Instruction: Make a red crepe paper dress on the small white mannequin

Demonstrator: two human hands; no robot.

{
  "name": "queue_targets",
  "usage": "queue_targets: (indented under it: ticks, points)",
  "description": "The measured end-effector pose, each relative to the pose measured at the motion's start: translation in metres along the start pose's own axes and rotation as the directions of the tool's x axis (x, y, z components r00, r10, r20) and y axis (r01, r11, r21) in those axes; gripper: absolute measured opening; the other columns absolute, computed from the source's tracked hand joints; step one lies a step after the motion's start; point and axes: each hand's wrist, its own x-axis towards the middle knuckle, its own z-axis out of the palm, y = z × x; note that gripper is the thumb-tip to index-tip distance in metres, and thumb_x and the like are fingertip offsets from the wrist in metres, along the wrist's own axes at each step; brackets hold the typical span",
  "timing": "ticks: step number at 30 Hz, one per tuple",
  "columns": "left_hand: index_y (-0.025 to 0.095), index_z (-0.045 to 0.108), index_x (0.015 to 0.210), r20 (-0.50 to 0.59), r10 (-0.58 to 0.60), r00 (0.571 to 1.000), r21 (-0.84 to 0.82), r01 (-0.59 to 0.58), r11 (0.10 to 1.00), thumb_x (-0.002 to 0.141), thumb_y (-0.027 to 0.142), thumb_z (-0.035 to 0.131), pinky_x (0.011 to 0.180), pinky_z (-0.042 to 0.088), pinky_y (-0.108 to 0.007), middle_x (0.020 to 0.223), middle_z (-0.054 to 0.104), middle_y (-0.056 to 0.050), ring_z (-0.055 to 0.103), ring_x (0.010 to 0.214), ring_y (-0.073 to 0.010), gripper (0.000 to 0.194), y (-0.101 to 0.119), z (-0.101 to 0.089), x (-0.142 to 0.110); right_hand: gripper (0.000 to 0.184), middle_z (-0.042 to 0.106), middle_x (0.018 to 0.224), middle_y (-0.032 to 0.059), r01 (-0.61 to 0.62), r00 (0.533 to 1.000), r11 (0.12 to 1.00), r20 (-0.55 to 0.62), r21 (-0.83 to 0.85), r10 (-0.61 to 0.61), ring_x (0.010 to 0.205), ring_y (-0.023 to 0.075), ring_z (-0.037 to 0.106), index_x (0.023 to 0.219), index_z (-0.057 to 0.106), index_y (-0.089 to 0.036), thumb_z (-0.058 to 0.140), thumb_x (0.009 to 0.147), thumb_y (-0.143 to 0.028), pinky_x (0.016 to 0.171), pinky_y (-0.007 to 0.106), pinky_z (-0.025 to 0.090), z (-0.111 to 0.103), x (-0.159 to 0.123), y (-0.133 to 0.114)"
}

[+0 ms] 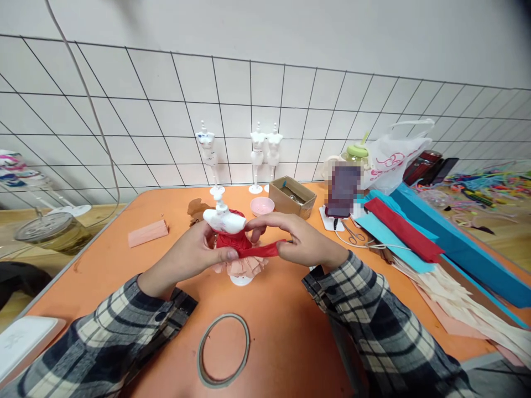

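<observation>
A small white mannequin stands on the orange table, its bodice wrapped in red crepe paper and a ruffled peach skirt below. My left hand is closed around the mannequin's waist, thumb pressed on the red wrap at the front. From there a red paper strip stretches sideways to my right hand, which pinches its end between thumb and fingers. The index finger of that hand reaches toward the mannequin's side. The back of the figure is hidden.
A tape roll lies in front. Behind are a pink bowl, a cardboard box and several bare mannequins. Scissors, a phone and coloured paper are at right. Folded peach paper lies left.
</observation>
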Motion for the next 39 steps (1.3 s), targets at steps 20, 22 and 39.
queue_targets:
  ticks: [20, 22, 39]
  points:
    - [0.018, 0.062, 0.113, 0.089, -0.072, 0.993, 0.081, 0.065, 0.995, 0.066, 0.034, 0.085, 0.084, 0.059, -0.034, 0.106, 0.073, -0.007, 0.069, 0.101, -0.0264, 0.054, 0.01, -0.001, -0.006, 0.013, 0.059, 0.074, -0.0036, -0.1, 0.993, 0.845, -0.106, -0.526, 0.051, 0.064, 0.0105, 0.047, 0.092, 0.063, -0.019, 0.07, 0.081, -0.018, 0.06, 0.024, 0.028, 0.02, -0.002, -0.018]
    - [0.019, 0.063, 0.112, 0.07, -0.082, 0.994, 0.088, 0.076, 0.993, 0.068, 0.033, 0.084, 0.088, 0.058, -0.036, 0.11, 0.073, -0.007, 0.069, 0.103, -0.0268, 0.051, 0.011, 0.0, -0.005, 0.014, 0.056, 0.072, -0.0052, -0.171, 0.985, 0.841, -0.12, -0.514, 0.127, 0.061, 0.0091, 0.045, 0.094, 0.063, -0.02, 0.07, 0.083, -0.023, 0.057, 0.023, 0.025, 0.021, -0.004, -0.024]
    - [0.019, 0.065, 0.11, 0.098, -0.055, 0.994, -0.036, 0.059, 0.998, 0.073, 0.031, 0.082, 0.087, 0.057, -0.034, 0.109, 0.072, -0.006, 0.068, 0.101, -0.0236, 0.042, 0.001, 0.004, -0.002, 0.01, 0.055, 0.061, -0.0056, -0.36, 0.925, 0.845, -0.272, -0.395, 0.267, 0.058, 0.0089, 0.047, 0.085, 0.072, -0.022, 0.071, 0.083, -0.032, 0.055, 0.024, 0.025, 0.015, -0.001, -0.03]
